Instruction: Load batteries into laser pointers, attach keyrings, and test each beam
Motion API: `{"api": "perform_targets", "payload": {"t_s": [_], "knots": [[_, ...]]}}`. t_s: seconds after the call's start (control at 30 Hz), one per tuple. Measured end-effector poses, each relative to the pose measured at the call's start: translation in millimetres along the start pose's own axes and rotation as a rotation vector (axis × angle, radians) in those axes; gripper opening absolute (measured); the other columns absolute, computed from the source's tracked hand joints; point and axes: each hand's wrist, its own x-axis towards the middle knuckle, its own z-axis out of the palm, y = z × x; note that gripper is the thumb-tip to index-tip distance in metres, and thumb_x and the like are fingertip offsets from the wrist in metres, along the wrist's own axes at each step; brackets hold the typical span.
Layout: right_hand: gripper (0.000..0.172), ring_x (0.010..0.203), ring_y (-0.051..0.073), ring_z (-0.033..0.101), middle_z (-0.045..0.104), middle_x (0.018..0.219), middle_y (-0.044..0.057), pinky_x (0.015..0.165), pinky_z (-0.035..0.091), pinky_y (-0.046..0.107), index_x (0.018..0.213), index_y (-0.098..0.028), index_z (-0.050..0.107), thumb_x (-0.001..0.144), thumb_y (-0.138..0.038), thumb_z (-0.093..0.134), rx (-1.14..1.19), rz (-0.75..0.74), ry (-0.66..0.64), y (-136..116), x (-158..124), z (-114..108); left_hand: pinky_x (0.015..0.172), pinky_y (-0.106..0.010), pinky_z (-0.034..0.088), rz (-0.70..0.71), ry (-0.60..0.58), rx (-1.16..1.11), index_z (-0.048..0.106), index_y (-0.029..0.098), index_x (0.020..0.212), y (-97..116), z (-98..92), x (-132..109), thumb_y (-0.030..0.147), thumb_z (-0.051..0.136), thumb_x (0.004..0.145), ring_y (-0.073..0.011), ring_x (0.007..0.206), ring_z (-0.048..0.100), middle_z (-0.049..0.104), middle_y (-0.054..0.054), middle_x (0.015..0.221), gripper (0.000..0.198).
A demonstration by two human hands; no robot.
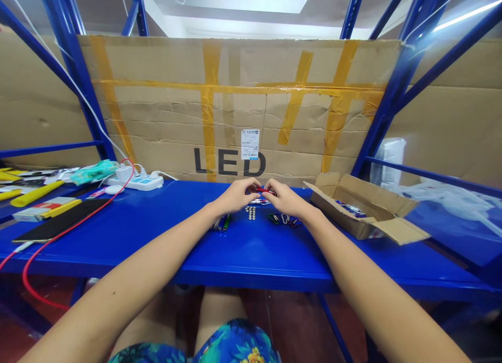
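Note:
My left hand point(241, 192) and my right hand point(283, 195) meet over the middle of the blue table, fingers closed in a pinch. Between them they grip a slim red tube point(265, 190), partly covered by my fingers; its exact kind is too small to make out. Just beneath it lie several silvery and coloured slim pieces point(259, 201). Closer to me, small round silver button cells point(251, 212) are set out in rows. Dark and green tubes point(222, 223) lie beside my left wrist. Several coloured carabiners point(284, 219) lie by my right wrist, partly hidden.
An open cardboard box point(364, 206) holding blue pieces stands at right. At left are a white power strip point(145, 181), a black phone point(58, 222) with a red cable point(84, 220), and yellow-handled tools point(37, 193). A large cardboard sheet point(164, 117) closes off the back.

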Motion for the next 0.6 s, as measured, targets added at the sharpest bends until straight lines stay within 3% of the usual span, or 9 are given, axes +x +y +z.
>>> {"api": "perform_targets", "payload": {"t_s": [0.13,0.27,0.37,0.6], "knots": [[0.022,0.048,0.011,0.048,0.053,0.065,-0.006,0.05,0.037,0.025,0.103,-0.022,0.042,0.089,-0.034,0.054,0.274,0.085,-0.105,9,7,-1,0.062,-0.025,0.04,-0.066,0.047,0.012,0.061,0.016,0.082,-5,-0.9,3,0.026,0.061,0.081,-0.0121,0.066,0.054,0.062,0.0,0.07,0.011],[0.018,0.049,0.011,0.051,0.057,0.065,-0.005,0.049,0.04,0.023,0.098,-0.022,0.04,0.087,-0.024,0.055,0.398,0.155,-0.072,30,18,-3,0.062,-0.025,0.041,-0.1,0.063,0.019,0.063,0.016,0.087,-20,-4.0,12,0.025,0.06,0.08,-0.0128,0.066,0.057,0.065,-0.001,0.073,0.011],[0.009,0.053,0.01,0.055,0.063,0.069,-0.001,0.051,0.041,0.023,0.088,-0.02,0.045,0.086,-0.017,0.054,0.326,0.173,-0.04,46,30,-2,0.066,-0.027,0.044,-0.118,0.035,0.056,0.067,0.016,0.092,-33,-4.6,22,0.024,0.057,0.082,-0.0149,0.071,0.061,0.069,-0.003,0.079,0.015],[0.009,0.064,0.015,0.062,0.067,0.069,0.004,0.062,0.045,0.025,0.077,-0.016,0.06,0.081,-0.009,0.058,0.044,0.21,0.004,65,47,11,0.079,-0.031,0.046,-0.232,-0.018,0.204,0.073,0.015,0.082,-59,-1.4,36,0.025,0.061,0.079,-0.0207,0.086,0.065,0.074,-0.009,0.09,0.016]]}}
